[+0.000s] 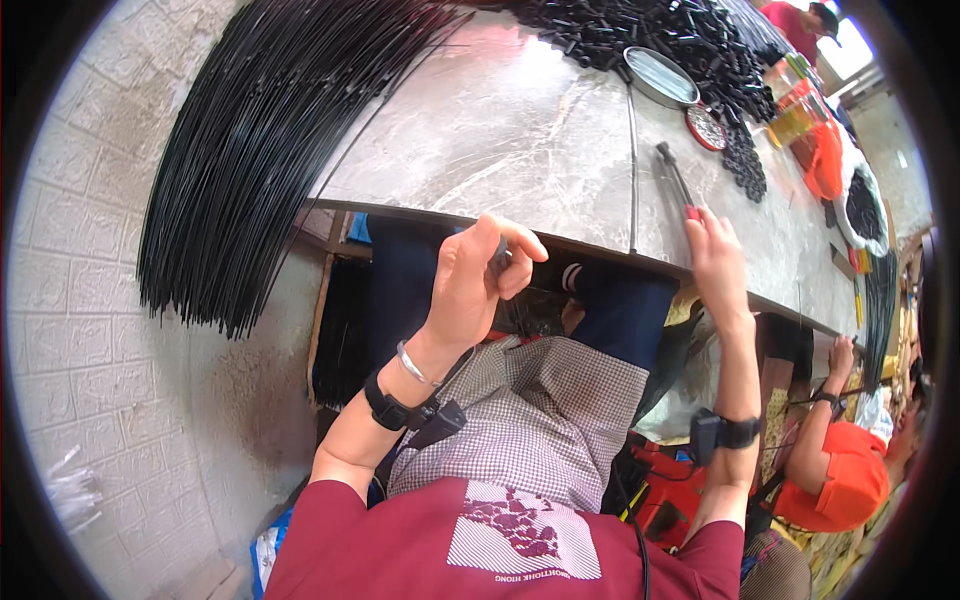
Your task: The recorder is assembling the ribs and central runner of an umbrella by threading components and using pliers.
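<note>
The fingers of the left hand (462, 285) were curled in around a small dark grey piece (500, 256), mostly hidden by them, in front of the near edge of the table (480, 140). The fingers of the right hand (716, 262) were clamped on the red grip end of a hammer-like tool (681, 184), whose dark head pointed away over the tabletop; whether it touched the surface could not be told. A silver bangle (408, 362) circled the left wrist, with a black strap (386, 403) behind it. Between the hands, a thin black rod (633, 165) ran across the table to its near edge. Beyond the tool lay a red-rimmed dish (706, 128) of small bits, and next to it a round metal-rimmed dish (660, 76), beside a heap of short black tubes (610, 28). A thick bundle of black rods (270, 140) overhung the table's left end. A co-worker's hand (841, 357) was near the table's edge at far right.
</note>
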The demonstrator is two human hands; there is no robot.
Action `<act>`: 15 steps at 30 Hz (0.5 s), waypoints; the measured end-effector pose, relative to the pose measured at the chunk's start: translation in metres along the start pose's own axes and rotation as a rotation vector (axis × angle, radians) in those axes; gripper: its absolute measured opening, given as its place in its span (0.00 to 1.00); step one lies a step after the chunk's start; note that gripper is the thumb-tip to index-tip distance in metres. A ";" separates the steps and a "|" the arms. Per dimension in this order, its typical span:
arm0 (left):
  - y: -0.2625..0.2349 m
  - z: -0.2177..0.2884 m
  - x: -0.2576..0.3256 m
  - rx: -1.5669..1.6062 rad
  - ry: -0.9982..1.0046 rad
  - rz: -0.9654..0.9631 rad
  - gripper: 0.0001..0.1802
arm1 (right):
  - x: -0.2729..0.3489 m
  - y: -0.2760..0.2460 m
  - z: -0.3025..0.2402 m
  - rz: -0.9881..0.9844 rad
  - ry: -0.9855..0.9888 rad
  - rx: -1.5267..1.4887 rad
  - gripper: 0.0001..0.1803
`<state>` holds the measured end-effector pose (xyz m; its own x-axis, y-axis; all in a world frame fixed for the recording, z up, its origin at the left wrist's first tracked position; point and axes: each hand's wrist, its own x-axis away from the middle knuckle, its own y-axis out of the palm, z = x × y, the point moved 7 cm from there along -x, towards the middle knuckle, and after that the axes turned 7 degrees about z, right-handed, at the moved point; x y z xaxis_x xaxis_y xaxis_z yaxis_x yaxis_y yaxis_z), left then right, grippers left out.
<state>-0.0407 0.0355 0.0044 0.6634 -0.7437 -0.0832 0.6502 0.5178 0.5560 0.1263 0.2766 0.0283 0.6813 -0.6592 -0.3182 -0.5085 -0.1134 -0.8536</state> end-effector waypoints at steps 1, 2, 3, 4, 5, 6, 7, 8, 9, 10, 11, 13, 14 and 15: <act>-0.005 -0.001 -0.002 0.026 -0.005 0.034 0.32 | 0.000 -0.003 0.004 -0.089 0.143 -0.255 0.15; -0.007 0.005 -0.002 0.017 0.012 0.084 0.29 | 0.011 -0.003 -0.013 -0.361 0.352 -0.523 0.15; -0.008 0.006 -0.002 0.017 0.014 0.095 0.29 | 0.025 -0.012 -0.037 -0.367 0.399 -0.673 0.15; -0.010 0.006 -0.002 0.007 0.013 0.107 0.27 | 0.042 -0.015 -0.060 -0.375 0.444 -0.829 0.16; -0.008 0.004 -0.004 0.008 0.003 0.104 0.26 | 0.057 -0.021 -0.077 -0.442 0.467 -0.925 0.18; -0.008 0.002 -0.004 0.005 -0.003 0.107 0.26 | 0.071 -0.022 -0.092 -0.591 0.409 -1.022 0.19; -0.006 -0.002 -0.005 -0.018 -0.022 0.103 0.27 | 0.092 -0.019 -0.097 -0.659 0.477 -1.095 0.22; -0.003 -0.005 -0.006 -0.042 -0.040 0.099 0.29 | 0.104 -0.018 -0.111 -0.741 0.528 -1.188 0.24; 0.001 -0.006 -0.006 -0.044 -0.053 0.093 0.29 | 0.115 -0.014 -0.119 -0.836 0.511 -1.279 0.25; 0.004 -0.006 -0.006 -0.080 -0.061 0.129 0.30 | 0.121 -0.010 -0.126 -0.900 0.535 -1.304 0.25; 0.005 -0.006 -0.006 -0.116 -0.067 0.165 0.32 | 0.126 -0.007 -0.133 -0.964 0.557 -1.329 0.25; 0.007 -0.009 -0.004 -0.127 -0.065 0.163 0.33 | 0.129 0.001 -0.135 -1.012 0.572 -1.351 0.25; 0.007 -0.009 -0.004 -0.134 -0.058 0.165 0.35 | 0.132 0.005 -0.136 -1.065 0.582 -1.365 0.25; 0.007 -0.010 -0.003 -0.137 -0.058 0.163 0.35 | 0.132 0.006 -0.135 -1.063 0.582 -1.368 0.25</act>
<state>-0.0347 0.0459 -0.0002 0.7439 -0.6665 0.0489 0.5827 0.6828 0.4407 0.1424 0.0883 0.0373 0.8691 -0.0206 0.4942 -0.2590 -0.8702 0.4192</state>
